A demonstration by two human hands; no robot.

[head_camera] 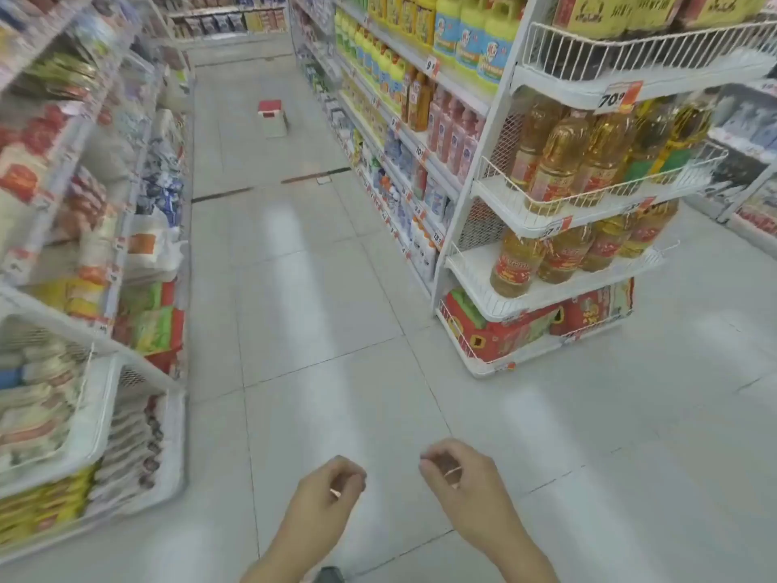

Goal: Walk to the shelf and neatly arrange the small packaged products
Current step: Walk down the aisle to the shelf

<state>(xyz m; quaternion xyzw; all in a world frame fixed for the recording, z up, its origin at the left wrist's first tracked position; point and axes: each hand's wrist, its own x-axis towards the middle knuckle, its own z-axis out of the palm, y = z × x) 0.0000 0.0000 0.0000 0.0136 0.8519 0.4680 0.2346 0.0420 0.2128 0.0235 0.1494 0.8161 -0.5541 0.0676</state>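
I stand in a shop aisle over a pale tiled floor. My left hand and my right hand hang in front of me at the bottom of the view, fingers loosely curled, holding nothing. On my left runs a white shelf unit filled with small packaged products in white, red and yellow wrappers; the nearest wire basket is about an arm's length left of my left hand. Both hands are away from any package.
To the right stands a white end rack with bottles of cooking oil and red boxes at the bottom. Behind it, shelves of detergent bottles line the aisle. A red-topped white stool stands farther down the aisle.
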